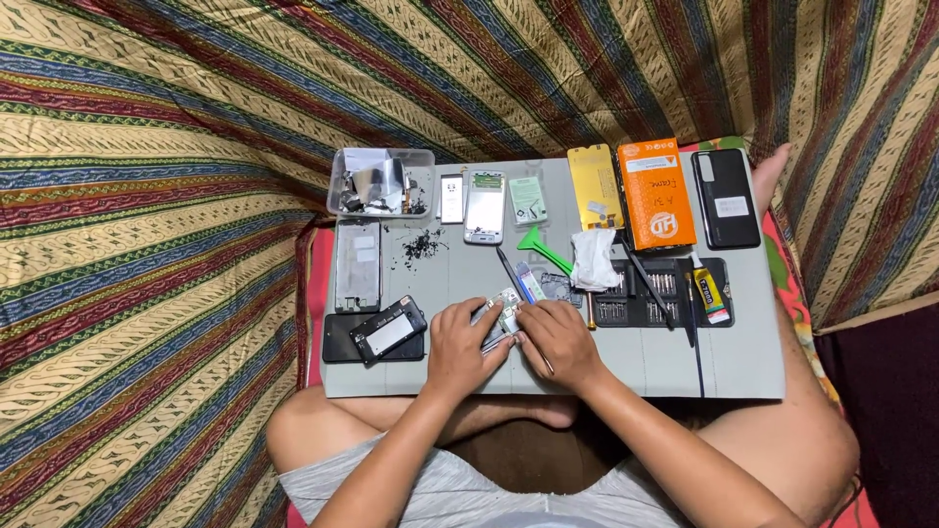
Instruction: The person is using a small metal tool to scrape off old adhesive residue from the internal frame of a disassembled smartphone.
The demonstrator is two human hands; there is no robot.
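Left hand (460,344) fingers grip small phone part (504,318) at desk (626,367) front centre; right hand (559,337) fingers pinch thin tool against it. Judgement: steady part, light pressure, keep tip shallow.

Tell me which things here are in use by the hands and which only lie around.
In use: left hand, right hand, small circuit board.

Lying around: green pry tool, orange box, black phone, clear plastic tub, glue tube, grey mat.
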